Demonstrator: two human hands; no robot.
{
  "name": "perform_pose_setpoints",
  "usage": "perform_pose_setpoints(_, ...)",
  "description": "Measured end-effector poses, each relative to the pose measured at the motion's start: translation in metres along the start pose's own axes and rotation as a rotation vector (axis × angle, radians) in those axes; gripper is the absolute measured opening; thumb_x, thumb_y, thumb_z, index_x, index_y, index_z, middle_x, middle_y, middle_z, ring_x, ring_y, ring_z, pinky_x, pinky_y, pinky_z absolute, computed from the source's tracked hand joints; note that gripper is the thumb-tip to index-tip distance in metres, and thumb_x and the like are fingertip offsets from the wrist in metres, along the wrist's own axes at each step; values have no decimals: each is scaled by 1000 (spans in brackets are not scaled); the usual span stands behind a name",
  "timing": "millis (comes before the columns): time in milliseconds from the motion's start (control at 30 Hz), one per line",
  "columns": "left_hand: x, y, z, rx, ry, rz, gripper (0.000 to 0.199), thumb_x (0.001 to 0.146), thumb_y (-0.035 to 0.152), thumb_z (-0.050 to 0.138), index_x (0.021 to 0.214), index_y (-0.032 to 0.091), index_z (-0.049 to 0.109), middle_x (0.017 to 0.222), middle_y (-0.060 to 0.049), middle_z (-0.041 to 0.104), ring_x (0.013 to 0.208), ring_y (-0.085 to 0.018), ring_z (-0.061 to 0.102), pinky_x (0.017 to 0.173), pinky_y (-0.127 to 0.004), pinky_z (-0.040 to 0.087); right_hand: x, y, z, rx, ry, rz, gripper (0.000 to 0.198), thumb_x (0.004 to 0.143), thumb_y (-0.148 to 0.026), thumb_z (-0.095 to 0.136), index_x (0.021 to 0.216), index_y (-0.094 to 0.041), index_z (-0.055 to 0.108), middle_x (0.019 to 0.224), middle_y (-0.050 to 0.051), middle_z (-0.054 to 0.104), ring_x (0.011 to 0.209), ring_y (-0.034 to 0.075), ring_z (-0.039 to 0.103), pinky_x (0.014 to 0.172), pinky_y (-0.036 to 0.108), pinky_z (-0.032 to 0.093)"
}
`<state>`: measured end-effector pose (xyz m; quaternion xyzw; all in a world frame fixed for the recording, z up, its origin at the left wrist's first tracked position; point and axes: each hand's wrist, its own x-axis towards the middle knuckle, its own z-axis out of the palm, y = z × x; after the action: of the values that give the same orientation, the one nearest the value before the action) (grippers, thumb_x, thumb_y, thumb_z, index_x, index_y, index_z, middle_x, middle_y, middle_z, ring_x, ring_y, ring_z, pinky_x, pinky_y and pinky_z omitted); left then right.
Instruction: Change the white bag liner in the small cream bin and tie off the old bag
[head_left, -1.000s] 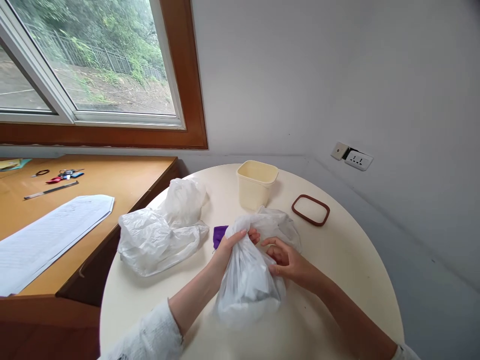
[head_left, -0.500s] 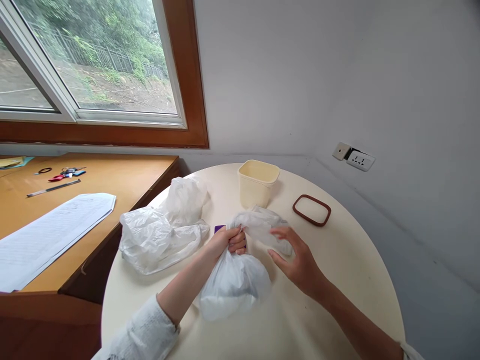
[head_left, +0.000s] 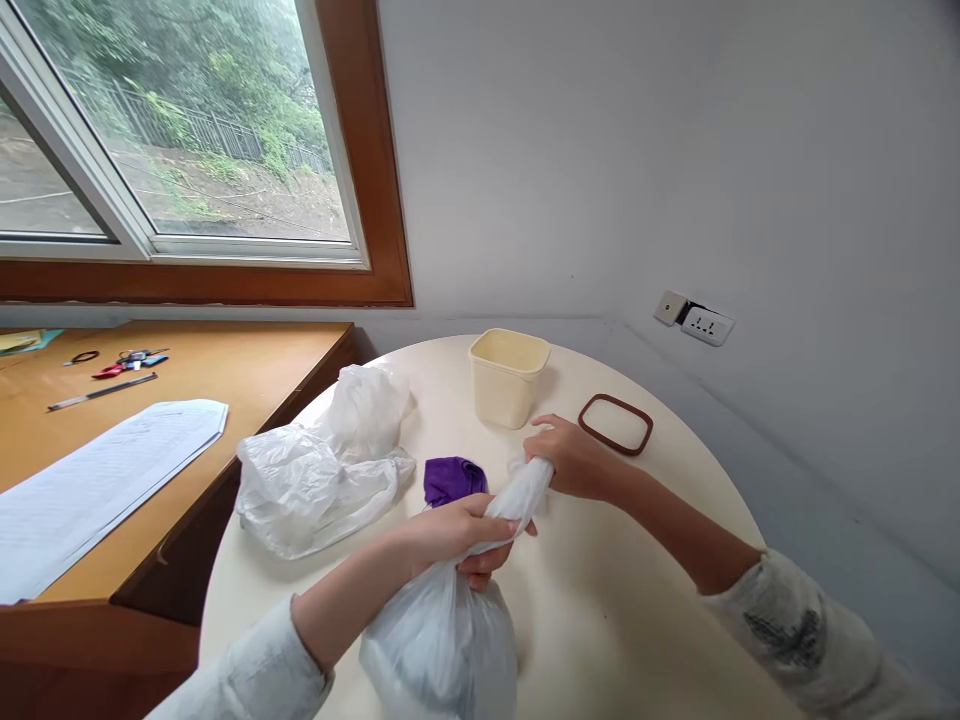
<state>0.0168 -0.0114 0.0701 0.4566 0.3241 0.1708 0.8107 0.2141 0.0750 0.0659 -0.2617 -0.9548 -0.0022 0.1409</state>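
A filled white plastic bag is at the near side of the round table, its contents blurred through the thin film. My left hand is closed round its neck. Farther up, my right hand grips the gathered top, so the neck stretches twisted between both hands. Just beyond my left hand lies a folded purple cloth. Another crumpled white plastic bag rests on the left of the table.
On the round table stand a cream plastic bin and, to its right, a brown rounded frame. The wooden desk at left holds paper sheets, a pen and keys. A wall socket is at right.
My right hand, open beside the bag's top before, has closed on it and pulled it up and right. The filled bag has come nearer, and the purple cloth shows more.
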Motion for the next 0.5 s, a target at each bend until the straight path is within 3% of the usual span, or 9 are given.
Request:
perform_pose_setpoints(33, -5, 3, 1, 37, 15, 6, 36, 83, 36, 54, 114, 18, 48, 49, 7, 43, 40, -5, 27, 47, -21, 31, -3, 3, -6, -37, -45, 29, 14, 65, -5, 46, 62, -19, 48, 52, -2, 53, 53, 12, 49, 74, 30, 39)
perform_pose_setpoints(100, -15, 11, 3, 119, 42, 27, 60, 84, 38, 51, 136, 29, 22, 65, 4, 56, 45, -5, 33, 52, -23, 34, -9, 8, -15, -87, -111, 110, 13, 66, -7, 45, 64, -19, 48, 53, -1, 50, 51, 12, 44, 56, 25, 33)
perform_pose_setpoints(167, -24, 20, 6, 264, 36, 38, 71, 85, 40, 49, 139, 39, 3, 88, 0, 61, 51, -6, 39, 56, -24, 36, -14, 11, -22, -79, -166, 182, 11, 67, -9, 45, 69, -20, 47, 53, -2, 47, 50, 12, 40, 49, 23, 23)
perform_pose_setpoints(200, -28, 24, 7, 379, 12, 36, 67, 85, 41, 48, 138, 40, 7, 96, -2, 61, 54, -6, 42, 58, -24, 37, -16, 12, -25, -60, -188, 210, 12, 67, -9, 44, 71, -20, 47, 52, -3, 44, 48, 11, 37, 47, 23, 20)
perform_pose_setpoints(267, -33, 31, 11, 677, -28, 34, 48, 85, 42, 47, 131, 36, 36, 102, -3, 61, 64, -10, 49, 61, -24, 39, -21, 13, -30, -8, -215, 263, 15, 67, -9, 44, 75, -21, 45, 50, -5, 39, 45, 10, 32, 46, 24, 17)
perform_pose_setpoints(333, -34, 35, 13, 966, 26, 61, 33, 86, 41, 44, 113, 29, 58, 100, -4, 63, 77, -15, 55, 65, -25, 40, -24, 13, -38, 71, -232, 333, 17, 66, -8, 44, 78, -21, 44, 49, -6, 37, 45, 10, 31, 46, 24, 16)
perform_pose_setpoints(400, -33, 35, 14, 1183, 213, 105, 32, 87, 40, 40, 104, 25, 63, 97, -4, 64, 84, -19, 58, 69, -27, 41, -28, 10, -46, 207, -262, 415, 13, 68, -10, 44, 75, -21, 43, 53, -5, 40, 47, 10, 32, 46, 24, 18)
perform_pose_setpoints(500, -25, 34, 8, 1406, 537, 122, 38, 89, 41, 32, 104, 23, 62, 104, -7, 60, 76, -20, 59, 68, -31, 42, -34, -2, -56, 526, -340, 479, 10, 75, -17, 43, 65, -19, 41, 58, -3, 43, 52, 9, 34, 48, 23, 23)
